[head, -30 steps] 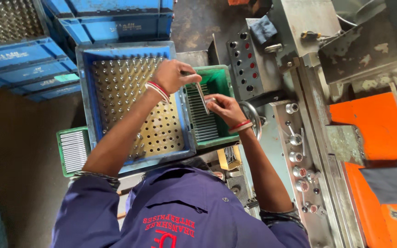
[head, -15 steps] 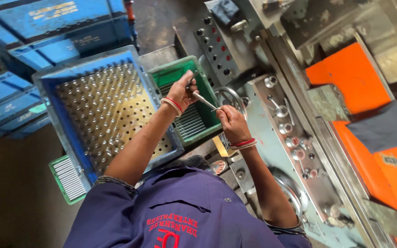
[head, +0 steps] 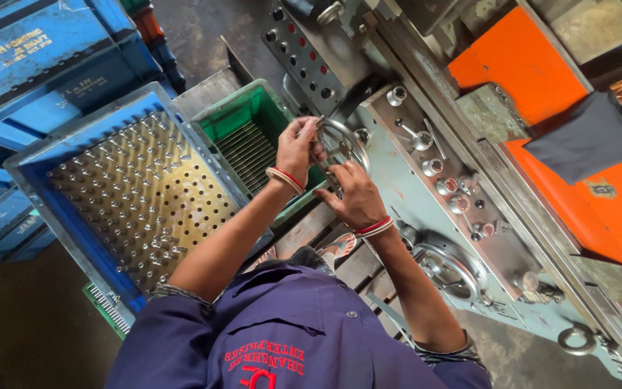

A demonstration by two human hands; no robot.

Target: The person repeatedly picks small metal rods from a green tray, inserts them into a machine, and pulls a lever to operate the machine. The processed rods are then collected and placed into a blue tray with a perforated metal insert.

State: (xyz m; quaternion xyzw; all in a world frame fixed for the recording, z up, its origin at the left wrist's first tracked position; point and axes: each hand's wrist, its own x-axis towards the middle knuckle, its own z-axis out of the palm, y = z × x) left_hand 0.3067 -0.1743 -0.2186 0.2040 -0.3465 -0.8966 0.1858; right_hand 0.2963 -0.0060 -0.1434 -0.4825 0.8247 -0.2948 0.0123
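The left hand is raised over the near edge of the green crate, its fingers curled in and pinched around a slim metal rod whose tip shows just above the knuckles. That hand also rests against the rim of the round handwheel on the machine front. The right hand sits just below and beside it, fingers half curled and spread toward the lower rim of the same handwheel; whether it actually grips the rim or only touches it cannot be told. Both wrists wear red and white bangles.

The green crate stands between the handwheel and the big blue tray, which holds a perforated plate studded with rows of upright metal pins. Behind the hands runs the grey control panel with its red and black buttons, and to the right lie the orange machine covers.

Half a second earlier the two hands were held apart over the green crate, with the rod spanning between them. Now they have come close together at the handwheel, and the rod is tucked into the left hand alone. The view has also swung, so the blue tray sits lower and further left.
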